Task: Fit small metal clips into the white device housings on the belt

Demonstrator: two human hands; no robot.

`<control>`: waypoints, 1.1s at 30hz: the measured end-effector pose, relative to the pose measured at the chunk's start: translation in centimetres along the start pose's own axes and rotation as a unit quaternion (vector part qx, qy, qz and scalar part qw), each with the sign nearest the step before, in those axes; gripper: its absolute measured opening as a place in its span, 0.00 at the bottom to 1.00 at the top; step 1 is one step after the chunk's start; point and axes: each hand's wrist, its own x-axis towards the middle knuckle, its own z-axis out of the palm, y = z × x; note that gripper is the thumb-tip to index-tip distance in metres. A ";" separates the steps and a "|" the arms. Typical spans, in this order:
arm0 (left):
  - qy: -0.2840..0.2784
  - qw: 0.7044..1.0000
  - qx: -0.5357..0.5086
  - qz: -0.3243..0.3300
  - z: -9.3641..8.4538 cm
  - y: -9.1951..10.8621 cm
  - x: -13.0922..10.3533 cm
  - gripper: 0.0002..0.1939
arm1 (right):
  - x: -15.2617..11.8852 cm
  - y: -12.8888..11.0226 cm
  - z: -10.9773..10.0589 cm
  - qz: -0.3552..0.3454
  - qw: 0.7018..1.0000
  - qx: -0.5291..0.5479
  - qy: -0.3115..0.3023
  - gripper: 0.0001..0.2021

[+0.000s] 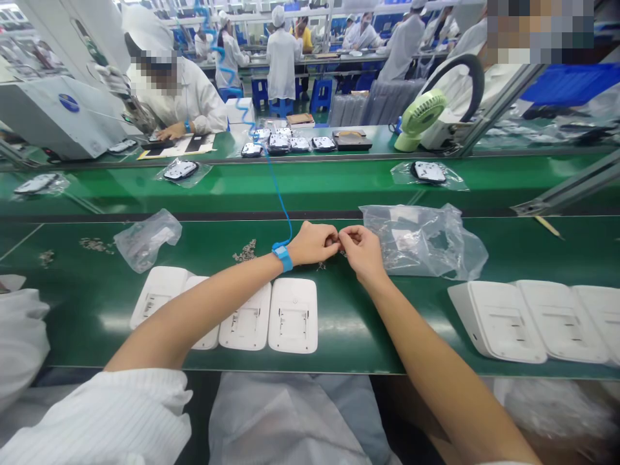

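Note:
My left hand (314, 244), with a blue wrist strap (282, 256) on its wrist, has its fingers pinched together over the green bench. My right hand (362, 250) meets it fingertip to fingertip, also pinched. Whatever lies between the fingers is too small to make out. A few tiny metal parts (321, 265) lie just below the hands. A larger pile of small metal parts (245, 251) is left of my left wrist. White plastic housings (293, 315) stand in a row nearer me, partly covered by my left forearm. Beside my right hand lies a clear plastic bag (426, 242).
More white housings (508, 320) stand at the right. Another plastic bag (148, 239) and small part piles (97, 245) are at the left. Bagged units (429, 172) lie on the green conveyor (310, 184). A coiled blue cord (278, 177) runs to my strap. A co-worker (194, 97) sits opposite.

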 end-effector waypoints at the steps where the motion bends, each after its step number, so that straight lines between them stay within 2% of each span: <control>1: 0.002 1.000 -0.001 -0.006 0.0 -0.1 -0.1 0.10 | -0.2 0.0 0.1 -0.002 1.000 -0.006 -0.001 0.11; 6: -0.014 0.999 0.019 -0.025 -0.8 -0.5 -0.6 0.12 | -0.6 0.0 0.3 -0.019 0.997 -0.064 -0.025 0.10; 10: -0.060 0.996 0.065 -0.028 -3.3 -1.8 -1.9 0.10 | 0.2 -0.8 2.1 -0.063 0.984 -0.139 -0.090 0.07; 15: -0.122 0.978 0.149 -0.080 -6.6 -5.1 -5.1 0.10 | 1.9 -2.4 7.2 -0.144 0.935 -0.235 -0.223 0.05; 18: -0.148 0.963 0.185 -0.126 -7.4 -6.9 -7.1 0.11 | 2.4 -2.9 8.8 -0.192 0.892 -0.275 -0.304 0.06; 20: -0.155 0.957 0.194 -0.146 -7.5 -7.6 -8.0 0.15 | 2.5 -3.0 8.2 -0.228 0.860 -0.291 -0.351 0.08; 22: -0.151 0.957 0.194 -0.155 -7.4 -7.9 -8.3 0.17 | 2.5 -2.9 6.8 -0.260 0.828 -0.303 -0.394 0.09; 26: -0.109 0.967 0.177 -0.149 -7.1 -7.1 -7.3 0.14 | 1.8 -2.6 4.3 -0.300 0.780 -0.329 -0.441 0.07; 30: -0.068 0.981 0.145 -0.110 -6.8 -4.6 -4.5 0.08 | 0.2 -3.1 3.7 -0.315 0.778 -0.363 -0.404 0.08; 32: -0.058 0.988 0.122 -0.076 -7.2 -2.6 -2.8 0.07 | -1.2 -3.9 2.1 -0.321 0.794 -0.377 -0.351 0.09; 33: -0.053 0.991 0.109 -0.058 -7.5 -1.5 -2.2 0.07 | -2.1 -4.2 0.6 -0.327 0.807 -0.381 -0.309 0.09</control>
